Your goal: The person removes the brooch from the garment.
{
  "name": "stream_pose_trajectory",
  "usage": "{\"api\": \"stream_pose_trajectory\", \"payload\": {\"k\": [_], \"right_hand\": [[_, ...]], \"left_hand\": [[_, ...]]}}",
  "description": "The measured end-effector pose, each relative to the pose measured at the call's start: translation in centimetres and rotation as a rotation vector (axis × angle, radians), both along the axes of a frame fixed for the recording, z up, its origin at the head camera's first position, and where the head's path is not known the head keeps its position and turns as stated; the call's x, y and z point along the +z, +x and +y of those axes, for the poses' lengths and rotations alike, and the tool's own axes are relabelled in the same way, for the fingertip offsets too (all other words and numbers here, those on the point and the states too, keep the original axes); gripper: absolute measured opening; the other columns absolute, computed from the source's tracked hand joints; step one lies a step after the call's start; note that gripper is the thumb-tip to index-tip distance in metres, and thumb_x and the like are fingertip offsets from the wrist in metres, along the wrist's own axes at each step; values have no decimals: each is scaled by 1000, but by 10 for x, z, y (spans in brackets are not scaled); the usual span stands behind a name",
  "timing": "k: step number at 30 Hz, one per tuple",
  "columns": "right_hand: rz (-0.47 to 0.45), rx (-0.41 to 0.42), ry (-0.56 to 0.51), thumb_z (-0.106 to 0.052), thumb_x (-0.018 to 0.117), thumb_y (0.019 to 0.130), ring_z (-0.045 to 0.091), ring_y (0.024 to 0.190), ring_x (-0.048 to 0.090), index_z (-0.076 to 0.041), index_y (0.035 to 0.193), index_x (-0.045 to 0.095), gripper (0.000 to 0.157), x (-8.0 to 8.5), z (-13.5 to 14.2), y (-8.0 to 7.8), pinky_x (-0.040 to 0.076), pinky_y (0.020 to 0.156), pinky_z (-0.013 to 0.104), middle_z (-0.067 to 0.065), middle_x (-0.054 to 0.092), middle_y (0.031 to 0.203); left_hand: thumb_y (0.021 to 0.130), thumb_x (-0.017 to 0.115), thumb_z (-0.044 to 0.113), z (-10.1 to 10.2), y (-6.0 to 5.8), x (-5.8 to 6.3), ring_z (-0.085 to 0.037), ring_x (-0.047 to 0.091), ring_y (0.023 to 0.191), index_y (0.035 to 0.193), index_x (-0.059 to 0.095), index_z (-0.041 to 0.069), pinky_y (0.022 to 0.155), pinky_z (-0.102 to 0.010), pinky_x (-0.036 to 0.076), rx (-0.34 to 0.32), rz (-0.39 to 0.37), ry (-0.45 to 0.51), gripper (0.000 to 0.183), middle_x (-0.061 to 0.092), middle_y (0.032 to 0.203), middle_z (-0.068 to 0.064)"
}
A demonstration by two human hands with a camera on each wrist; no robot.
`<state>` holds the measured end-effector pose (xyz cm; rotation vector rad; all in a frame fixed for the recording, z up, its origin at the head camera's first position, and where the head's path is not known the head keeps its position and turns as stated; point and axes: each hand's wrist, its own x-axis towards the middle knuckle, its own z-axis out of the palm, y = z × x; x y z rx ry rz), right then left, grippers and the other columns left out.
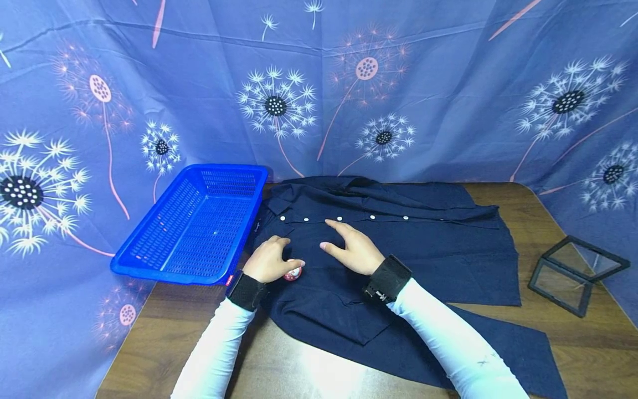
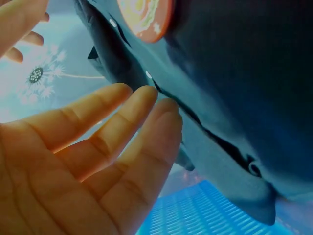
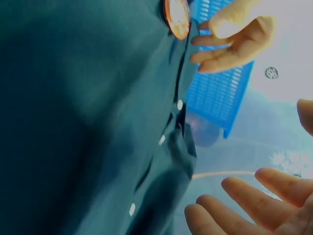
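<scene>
A dark navy shirt with a row of white buttons lies spread over the table. My left hand, its fingers stretched, hovers over the shirt's collar end beside the basket. Close by its thumb sits a small round disc with a red rim and a colourful printed face; in the left wrist view the disc shows on the dark cloth, apart from the fingers. My right hand is spread above the shirt's middle near the buttons, nothing in its fingers.
A blue plastic basket with mesh walls stands at the left, against the shirt's collar end. On the right a black-framed clear hinged stand rests on the wooden table. Behind hangs a blue dandelion-print cloth.
</scene>
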<state>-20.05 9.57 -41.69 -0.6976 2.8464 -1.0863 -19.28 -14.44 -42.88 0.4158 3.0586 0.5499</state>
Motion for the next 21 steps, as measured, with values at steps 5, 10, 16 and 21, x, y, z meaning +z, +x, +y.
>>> {"api": "stream_pose_trajectory", "payload": {"k": [5,10,16,21], "right_hand": [[-9,29,-13,-40,60,95,28,136,49,-10,146,45,61,-5,-9,1,41,110,47,11,51,147],[-33,61,-46,-36,62,94,34,127,56,-6,144,46,60,-10,-18,2,46,104,47,13,53,144],[-51,79,-71,-32,64,93,34,115,62,-4,142,48,58,-15,-26,0,52,92,46,18,59,133],[-71,85,-73,-29,65,93,26,101,65,-3,138,51,54,-19,-32,-2,54,83,38,17,64,120]], "left_hand": [[78,77,47,1,0,-4,-34,65,104,124,63,-2,93,-47,52,-2,-7,3,69,66,114,-17],[78,78,46,1,0,-7,-32,65,99,119,66,-2,89,-46,52,6,-29,4,64,66,105,-15],[77,80,39,0,0,-12,-29,64,91,111,68,-1,84,-44,52,-13,-22,13,54,66,97,-14],[75,81,35,-1,-2,-16,-25,63,83,108,69,2,77,-41,52,-12,-28,15,49,65,93,-11]]}}
